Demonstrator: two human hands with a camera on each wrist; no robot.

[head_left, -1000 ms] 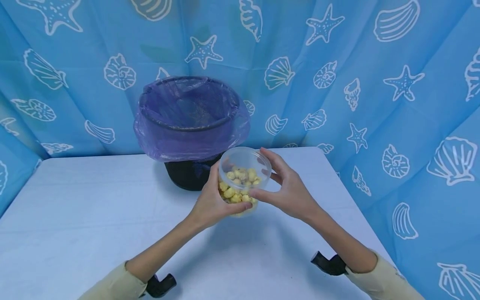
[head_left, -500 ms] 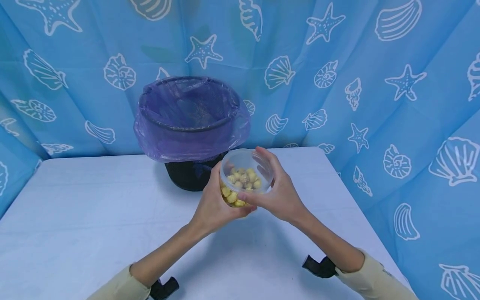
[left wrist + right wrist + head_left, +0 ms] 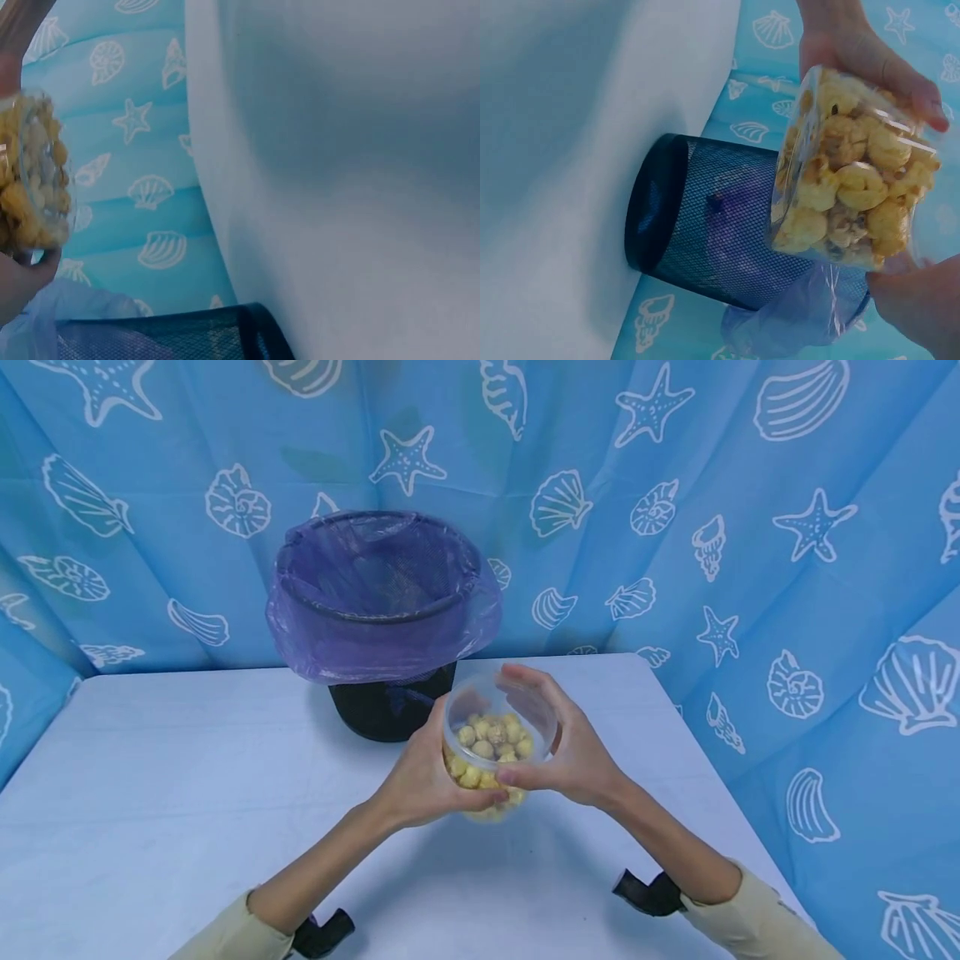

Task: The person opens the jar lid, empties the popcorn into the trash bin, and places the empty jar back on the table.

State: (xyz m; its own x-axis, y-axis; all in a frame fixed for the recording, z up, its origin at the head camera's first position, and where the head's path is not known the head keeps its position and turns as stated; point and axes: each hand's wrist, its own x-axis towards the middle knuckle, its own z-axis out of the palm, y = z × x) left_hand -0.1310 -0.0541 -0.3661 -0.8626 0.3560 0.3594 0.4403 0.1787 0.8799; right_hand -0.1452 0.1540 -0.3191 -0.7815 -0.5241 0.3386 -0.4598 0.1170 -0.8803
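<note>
A clear plastic jar of pale yellow popcorn (image 3: pixel 480 777) is held above the table in the head view, its translucent round top facing up at me. My left hand (image 3: pixel 423 772) grips its left side, thumb across the front. On the other side my right hand (image 3: pixel 570 747) holds the upper rim, thumb at the front edge and fingers reaching behind. In the right wrist view the popcorn jar (image 3: pixel 855 176) sits between the left hand (image 3: pixel 870 56) and right hand (image 3: pixel 922 304). Only part of the jar (image 3: pixel 34 172) shows in the left wrist view.
A black mesh bin (image 3: pixel 375 710) stands at the table's back, just left of the jar. Its purple bag (image 3: pixel 375 647) folds over the rim. White cloth covers the table (image 3: pixel 187 777); a blue seashell-print curtain (image 3: pixel 600 443) hangs behind and to the right.
Both hands first tilt the jar's base away and shift it slightly, then bring it a little lower and to the right. The right thumb and fingers move along the rim. The bin stays put.
</note>
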